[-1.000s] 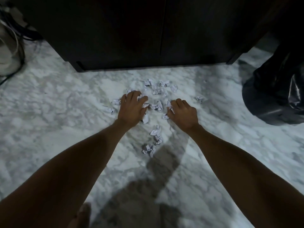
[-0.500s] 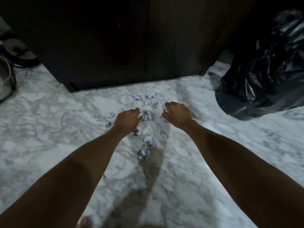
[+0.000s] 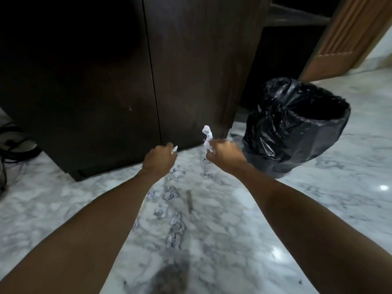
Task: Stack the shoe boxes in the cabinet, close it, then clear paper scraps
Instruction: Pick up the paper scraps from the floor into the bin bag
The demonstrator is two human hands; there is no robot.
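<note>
Both my hands are lifted off the marble floor in front of the dark wooden cabinet (image 3: pixel 127 85), whose two doors are closed. My left hand (image 3: pixel 159 159) is curled round crumpled paper scraps, a white bit (image 3: pixel 174 150) showing past the fingers. My right hand (image 3: pixel 224 155) grips a bunch of scraps (image 3: pixel 207 134) that stick up above the fist and hang below it. Several more crumpled paper scraps (image 3: pixel 169 195) lie scattered on the floor beneath and between my forearms. No shoe boxes are in view.
A bin lined with a black plastic bag (image 3: pixel 297 128) stands open to the right of the cabinet, close to my right hand. Dark cables (image 3: pixel 14 145) lie at the far left. A wooden door (image 3: pixel 347 37) stands at the top right. A small stick (image 3: pixel 189 201) lies among the scraps.
Both hands gathered scraps on the floor, closed round them and rose off the floor. My view swung up and to the right, bringing the whole bin into sight.
</note>
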